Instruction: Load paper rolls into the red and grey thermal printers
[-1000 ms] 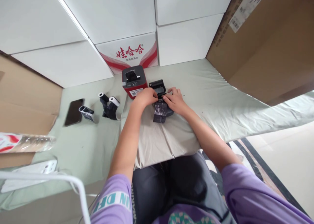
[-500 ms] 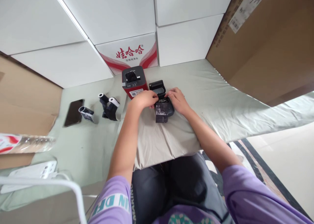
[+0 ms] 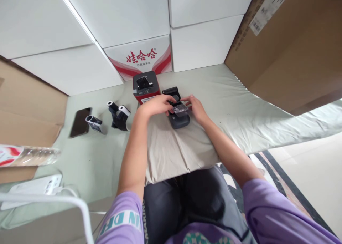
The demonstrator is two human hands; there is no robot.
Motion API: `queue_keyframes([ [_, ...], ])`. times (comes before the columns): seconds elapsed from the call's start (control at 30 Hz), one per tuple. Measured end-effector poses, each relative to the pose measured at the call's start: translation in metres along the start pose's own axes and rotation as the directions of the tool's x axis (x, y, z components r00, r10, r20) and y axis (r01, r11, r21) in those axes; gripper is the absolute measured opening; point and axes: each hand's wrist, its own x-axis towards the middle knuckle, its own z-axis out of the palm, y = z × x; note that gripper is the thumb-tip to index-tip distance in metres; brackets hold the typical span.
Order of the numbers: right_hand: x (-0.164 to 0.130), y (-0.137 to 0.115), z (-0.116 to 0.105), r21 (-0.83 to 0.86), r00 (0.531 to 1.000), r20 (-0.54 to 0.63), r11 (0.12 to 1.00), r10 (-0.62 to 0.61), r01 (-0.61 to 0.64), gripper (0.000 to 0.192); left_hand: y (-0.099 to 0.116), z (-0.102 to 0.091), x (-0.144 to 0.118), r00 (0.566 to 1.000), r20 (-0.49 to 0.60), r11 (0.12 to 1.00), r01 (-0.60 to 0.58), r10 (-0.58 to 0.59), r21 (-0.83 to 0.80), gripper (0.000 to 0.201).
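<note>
Change vs half a second ago: the dark printed strip (image 3: pixel 180 110) that hung down over the front of the small dark grey label printer (image 3: pixel 179 118) is now lifted and pulled flat across the printer's top, between the two hands. Both hands shifted slightly away from the body; the rest is unchanged.

Large brown cardboard box (image 3: pixel 288 47) well off to the right of the hands. Stack of white cartons (image 3: pixel 128 15) beyond the hands, one with red Chinese lettering (image 3: pixel 141 55) straight ahead. Pale green cloth-covered desk (image 3: pixel 240 101) carries everything; a folded beige cloth pad (image 3: pixel 173 151) lies under the hands and printer, toward the body.

Red-and-black boxy printer (image 3: pixel 145 87) just beyond the left hand, touching or nearly touching the small printer's raised black lid (image 3: pixel 171 92). White power strip (image 3: pixel 34 187) with white cable well left and nearer the body. Black phone (image 3: pixel 80 122), flat, well to the left. Two dark tape rolls with white cores (image 3: pixel 119 116) and a third (image 3: pixel 94 122) lie between phone and left hand.

Left hand (image 3: pixel 157 106): fingers pinched on the left end of the strip. Right hand (image 3: pixel 196 108): fingertips on the strip's right end; full pinch can't be confirmed, thumb is hidden. Hands are close, apart only by the strip's width, directly above the small printer.
</note>
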Motion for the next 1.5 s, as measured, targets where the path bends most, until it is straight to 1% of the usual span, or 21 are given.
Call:
queue_keyframes([
  [0.1,0.002,0.004,0.000,0.113,0.997,-0.020,0.991,0.076,-0.074,0.081,-0.002,-0.006,-0.004,0.999,-0.048,0.998,-0.006,0.003,-0.065,0.040],
  [0.17,0.003,0.006,0.001,0.169,0.996,0.005,0.982,0.086,-0.086,0.080,-0.004,-0.010,-0.006,0.995,-0.096,0.995,-0.040,0.031,-0.094,0.036],
  [0.23,0.004,0.008,0.003,0.227,0.996,0.054,0.970,0.077,-0.088,0.078,-0.006,-0.012,-0.007,0.990,-0.134,0.995,-0.051,0.038,-0.090,0.031],
  [0.4,0.008,0.013,0.011,0.347,0.985,0.168,0.932,0.049,-0.105,0.076,-0.016,-0.016,-0.005,0.972,-0.233,1.000,-0.017,0.014,-0.009,0.028],
  [0.47,0.010,0.016,0.013,0.368,0.982,0.183,0.923,0.052,-0.118,0.078,-0.020,-0.016,-0.003,0.955,-0.298,0.999,0.004,0.009,0.043,0.026],
  [0.57,0.014,0.023,0.014,0.382,0.982,0.177,0.915,0.065,-0.129,0.083,-0.022,-0.012,0.002,0.918,-0.393,0.986,0.026,0.043,0.167,0.026],
  [0.67,0.016,0.026,0.014,0.380,0.984,0.163,0.916,0.072,-0.130,0.082,-0.019,-0.004,0.006,0.903,-0.425,0.964,0.062,0.055,0.257,0.028],
  [0.77,0.015,0.025,0.013,0.367,0.984,0.166,0.922,0.066,-0.124,0.076,-0.014,0.000,0.007,0.893,-0.443,0.961,0.054,0.074,0.270,0.024],
  [0.87,0.012,0.020,0.013,0.372,0.982,0.190,0.925,0.005,-0.077,0.069,-0.010,-0.003,0.005,0.891,-0.439,0.957,0.022,0.112,0.289,0.019],
  [0.93,0.011,0.017,0.012,0.392,0.983,0.180,0.919,-0.041,-0.034,0.066,-0.009,-0.006,0.002,0.886,-0.455,0.965,0.032,0.094,0.262,0.019],
  [1.0,0.010,0.014,0.009,0.402,0.988,0.143,0.916,-0.058,-0.005,0.065,-0.008,-0.008,0.000,0.893,-0.443,0.980,0.017,0.075,0.200,0.018],
  [1.07,0.008,0.011,0.007,0.391,0.991,0.121,0.921,-0.057,0.006,0.062,-0.007,-0.008,-0.001,0.922,-0.380,0.986,-0.007,0.070,0.164,0.019],
  [1.17,0.006,0.010,0.006,0.339,0.989,0.133,0.940,-0.071,0.021,0.048,-0.009,-0.004,0.002,0.968,-0.249,0.978,0.023,0.030,0.205,0.023],
  [1.23,0.006,0.010,0.006,0.298,0.984,0.157,0.954,-0.082,0.032,0.044,-0.013,0.000,0.005,0.985,-0.170,0.961,0.059,-0.012,0.269,0.030],
  [1.3,0.006,0.012,0.006,0.278,0.977,0.202,0.960,-0.070,0.011,0.050,-0.017,0.003,0.009,0.990,-0.140,0.937,0.076,-0.029,0.340,0.044],
  [1.37,0.007,0.013,0.005,0.276,0.963,0.266,0.961,-0.045,-0.031,0.056,-0.019,0.004,0.011,0.991,-0.131,0.922,0.082,-0.035,0.378,0.058],
  [1.43,0.007,0.014,0.003,0.269,0.950,0.311,0.962,-0.031,-0.057,0.059,-0.020,0.003,0.012,0.994,-0.099,0.929,0.084,-0.052,0.360,0.066],
  [1.5,0.007,0.013,0.001,0.256,0.943,0.331,0.965,-0.030,-0.059,0.061,-0.020,0.002,0.012,0.996,-0.044,0.948,0.085,-0.075,0.308,0.068],
])
